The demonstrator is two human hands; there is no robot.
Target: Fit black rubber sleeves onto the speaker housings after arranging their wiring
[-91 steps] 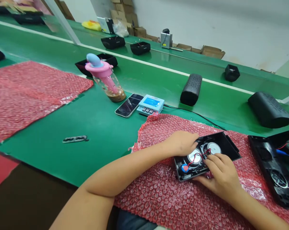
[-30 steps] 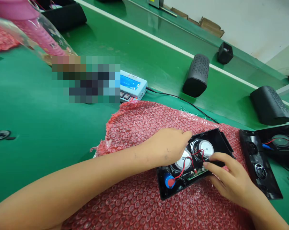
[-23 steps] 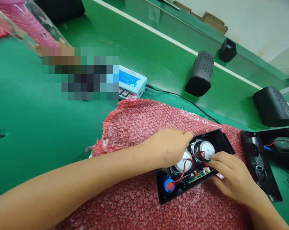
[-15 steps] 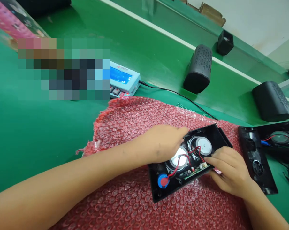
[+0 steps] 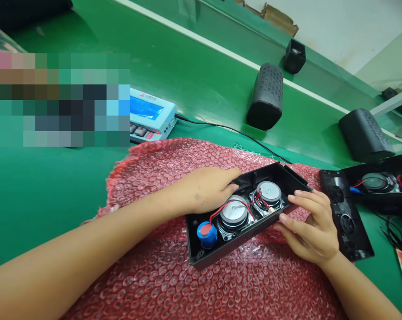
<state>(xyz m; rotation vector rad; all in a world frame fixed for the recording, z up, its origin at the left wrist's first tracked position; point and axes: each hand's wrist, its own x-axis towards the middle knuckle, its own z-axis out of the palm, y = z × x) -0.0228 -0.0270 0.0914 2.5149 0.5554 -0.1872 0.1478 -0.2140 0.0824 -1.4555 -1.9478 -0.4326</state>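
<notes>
An opened black speaker housing [image 5: 220, 254] is tilted over red bubble wrap [image 5: 147, 275]. Inside it sit two round speaker drivers with silver backs, such as the nearer driver [image 5: 234, 210], plus a blue cylindrical part [image 5: 206, 235] with a red top. Red wires run between them, and a white connector [image 5: 271, 210] shows by the near wall. My left hand [image 5: 212, 189] grips the far left wall, its fingertips partly hidden. At the right end, my right hand [image 5: 312, 224] holds the near wall with its fingers along the rim.
To the right lie a black panel [image 5: 347, 213] and another open speaker housing [image 5: 376, 182]. Black speaker shells [image 5: 265, 95] stand behind the bubble wrap. A light-blue device [image 5: 154, 115] with a screen and black cable [image 5: 227, 126] stands at back left. Tweezers [image 5: 396, 240] lie far right.
The housing has tipped so its near outer wall shows more. My right fingers have moved from the wires by the circuit board to the housing's right rim. The view has shifted slightly.
</notes>
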